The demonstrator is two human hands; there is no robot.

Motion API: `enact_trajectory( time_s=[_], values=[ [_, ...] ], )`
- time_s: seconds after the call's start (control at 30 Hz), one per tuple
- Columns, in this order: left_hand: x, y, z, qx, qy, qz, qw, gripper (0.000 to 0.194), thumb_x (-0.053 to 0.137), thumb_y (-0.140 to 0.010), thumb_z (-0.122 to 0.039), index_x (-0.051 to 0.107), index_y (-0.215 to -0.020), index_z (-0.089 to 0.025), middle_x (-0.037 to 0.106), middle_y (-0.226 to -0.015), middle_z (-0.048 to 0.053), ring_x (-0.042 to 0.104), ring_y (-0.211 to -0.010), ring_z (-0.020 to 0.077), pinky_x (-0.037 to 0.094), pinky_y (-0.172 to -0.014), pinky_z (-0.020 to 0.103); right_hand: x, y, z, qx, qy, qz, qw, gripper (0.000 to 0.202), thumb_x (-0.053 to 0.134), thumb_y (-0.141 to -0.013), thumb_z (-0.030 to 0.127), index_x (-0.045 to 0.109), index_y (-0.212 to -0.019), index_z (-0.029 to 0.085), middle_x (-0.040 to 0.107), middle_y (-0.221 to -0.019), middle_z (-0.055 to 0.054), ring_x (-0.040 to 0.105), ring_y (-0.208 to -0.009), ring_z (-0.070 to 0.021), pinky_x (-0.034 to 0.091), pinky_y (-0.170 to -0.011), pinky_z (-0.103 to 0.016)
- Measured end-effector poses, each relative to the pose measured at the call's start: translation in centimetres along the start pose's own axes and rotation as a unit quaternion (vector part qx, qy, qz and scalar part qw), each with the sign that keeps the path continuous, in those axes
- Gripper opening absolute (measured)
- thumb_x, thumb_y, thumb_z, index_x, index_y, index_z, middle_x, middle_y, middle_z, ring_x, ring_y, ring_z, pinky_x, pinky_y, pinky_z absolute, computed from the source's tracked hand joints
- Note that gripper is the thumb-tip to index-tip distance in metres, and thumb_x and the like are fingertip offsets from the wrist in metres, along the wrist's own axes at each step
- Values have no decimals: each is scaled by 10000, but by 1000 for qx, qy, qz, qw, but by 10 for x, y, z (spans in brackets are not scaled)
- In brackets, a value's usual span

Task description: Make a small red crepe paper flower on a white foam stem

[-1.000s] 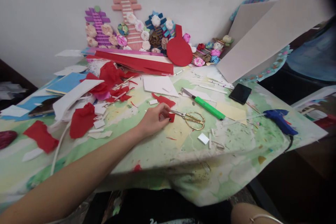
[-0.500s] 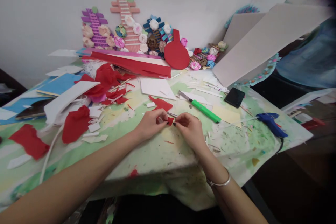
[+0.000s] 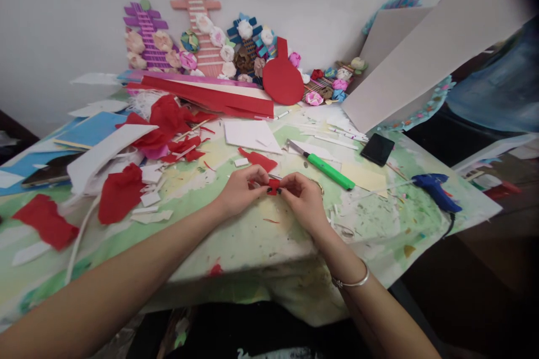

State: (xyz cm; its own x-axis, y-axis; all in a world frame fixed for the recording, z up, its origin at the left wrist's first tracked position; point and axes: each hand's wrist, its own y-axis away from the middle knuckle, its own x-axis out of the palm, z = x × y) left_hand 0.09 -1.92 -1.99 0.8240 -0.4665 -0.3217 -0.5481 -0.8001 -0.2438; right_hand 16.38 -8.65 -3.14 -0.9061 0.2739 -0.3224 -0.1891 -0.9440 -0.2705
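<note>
Between my fingertips is a small red piece (image 3: 274, 185), paper or cloth, pinched at both sides. My left hand (image 3: 244, 191) is closed on its left edge, thumb against fingers. On the right edge, my right hand (image 3: 304, 197) pinches in the same way. Just beyond my hands lie a red scrap (image 3: 260, 159) and a small white block (image 3: 241, 162). A green-handled utility knife (image 3: 328, 171), its blade out, rests to the right of them. Part of a thin metal tool shows behind my fingers, mostly hidden.
Red crumpled scraps (image 3: 120, 193) and white offcuts cover the left side. A red paddle-shaped piece (image 3: 283, 79) leans at the back near paper-flower crafts. On the right are a black phone (image 3: 378, 149), a blue glue gun (image 3: 437, 192) and large grey boards (image 3: 438, 56).
The small red piece has been turned between my fingers, and both hands now hold it from its sides. The whole view has shifted slightly.
</note>
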Motion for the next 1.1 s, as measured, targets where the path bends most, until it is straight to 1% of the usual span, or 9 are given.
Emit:
enact_trajectory(
  time_s=[0.13, 0.27, 0.37, 0.5, 0.67, 0.77, 0.9, 1.0, 1.1],
  values=[
    [0, -3, 2, -52, 96, 4, 994, 139, 676, -689, -193, 569, -768, -152, 650, -754, 16, 622, -652, 127, 492, -540, 215, 0, -1, -2, 13, -42, 3, 999, 83, 594, -728, 191, 615, -809, 191, 693, -801, -41, 649, -746, -178, 515, -717, -312],
    [0, -3, 2, -68, 153, 4, 986, 193, 718, -668, -232, 573, -761, -145, 648, -735, 13, 602, -597, 106, 499, -515, 208, -1, 0, -3, 20, -68, 6, 997, 92, 615, -732, 225, 614, -816, 185, 687, -777, -39, 644, -712, -170, 513, -664, -291],
    [0, -2, 1, -65, 164, 10, 984, 198, 728, -664, -234, 580, -758, -143, 647, -732, 8, 599, -601, 101, 503, -527, 205, -1, 1, -1, 20, -84, 6, 996, 96, 626, -742, 237, 613, -820, 183, 685, -768, -35, 645, -704, -162, 510, -652, -278],
    [1, -1, 0, -67, 178, 4, 982, 220, 742, -644, -200, 558, -750, -143, 648, -704, -3, 605, -588, 100, 499, -523, 201, -1, 3, 5, 25, -115, 22, 993, 128, 658, -741, 259, 631, -836, 177, 704, -814, -56, 669, -754, -175, 534, -718, -307],
    [2, -1, -5, -63, 187, -3, 980, 276, 741, -598, -129, 536, -781, -150, 657, -693, -10, 618, -581, 112, 503, -515, 213, -1, 5, 10, 34, -178, 80, 980, 235, 734, -694, 299, 678, -890, 182, 733, -888, -64, 694, -835, -195, 552, -813, -351],
    [2, 0, -7, -50, 153, -4, 987, 259, 738, -595, -125, 579, -798, -142, 667, -705, 3, 621, -606, 120, 511, -534, 221, -1, 7, 7, 24, -187, 110, 976, 267, 735, -700, 309, 703, -938, 192, 739, -936, -60, 693, -880, -210, 547, -849, -372],
    [2, 3, -9, -29, 82, -8, 996, 111, 719, -661, -183, 639, -722, -135, 673, -704, 16, 623, -627, 124, 524, -579, 235, -1, 7, -1, 17, -123, 74, 989, 173, 685, -752, 286, 731, -899, 209, 745, -915, -50, 691, -880, -219, 547, -821, -365],
    [3, 5, -10, -17, 65, -21, 998, 112, 709, -699, -227, 672, -754, -137, 679, -726, 25, 627, -649, 129, 510, -556, 222, -1, 7, 0, 8, -105, 42, 994, 139, 676, -754, 253, 730, -872, 205, 748, -875, -48, 694, -832, -209, 550, -786, -346],
    [3, 6, -10, -12, 57, -34, 998, 124, 718, -705, -247, 681, -756, -139, 687, -734, 27, 631, -670, 128, 506, -572, 215, -2, 7, 6, -22, -69, -11, 997, 103, 660, -761, 225, 713, -844, 197, 735, -858, -51, 681, -798, -190, 546, -760, -327]
  ],
)
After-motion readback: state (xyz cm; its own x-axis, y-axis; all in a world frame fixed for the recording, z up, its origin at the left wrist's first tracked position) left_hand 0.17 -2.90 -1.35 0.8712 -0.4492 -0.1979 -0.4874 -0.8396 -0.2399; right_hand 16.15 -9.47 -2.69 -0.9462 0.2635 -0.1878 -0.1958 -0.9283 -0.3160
